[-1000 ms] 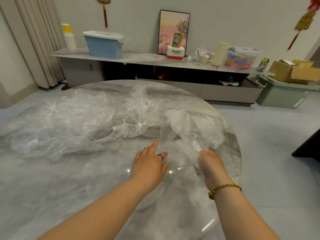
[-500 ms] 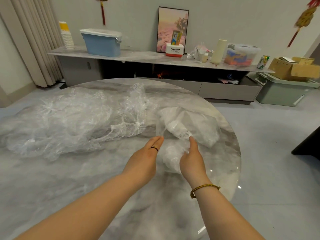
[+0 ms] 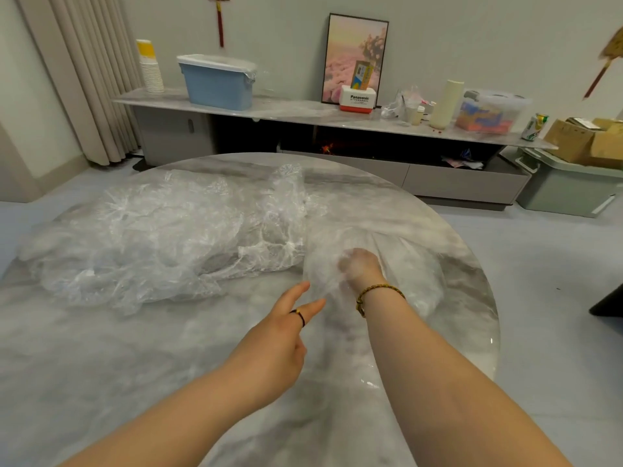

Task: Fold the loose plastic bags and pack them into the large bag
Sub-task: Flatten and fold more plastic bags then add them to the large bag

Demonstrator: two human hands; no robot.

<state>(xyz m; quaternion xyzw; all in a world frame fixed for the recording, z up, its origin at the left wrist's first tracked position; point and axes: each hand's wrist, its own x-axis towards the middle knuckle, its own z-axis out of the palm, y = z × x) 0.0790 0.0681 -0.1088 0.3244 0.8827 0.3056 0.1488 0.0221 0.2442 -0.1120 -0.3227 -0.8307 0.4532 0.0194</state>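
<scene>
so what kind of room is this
Probably a home living room: a low media console along the wall, a framed picture standing on it, curtains at the left, and a round marble table.

1 wide-angle head-worn view looks forward and down, close over the round marble table point(image 3: 101, 365); left hand point(image 3: 279, 335) and right hand point(image 3: 360, 267) sit mid-frame, the sideboard point(image 3: 303, 111) far behind.
</scene>
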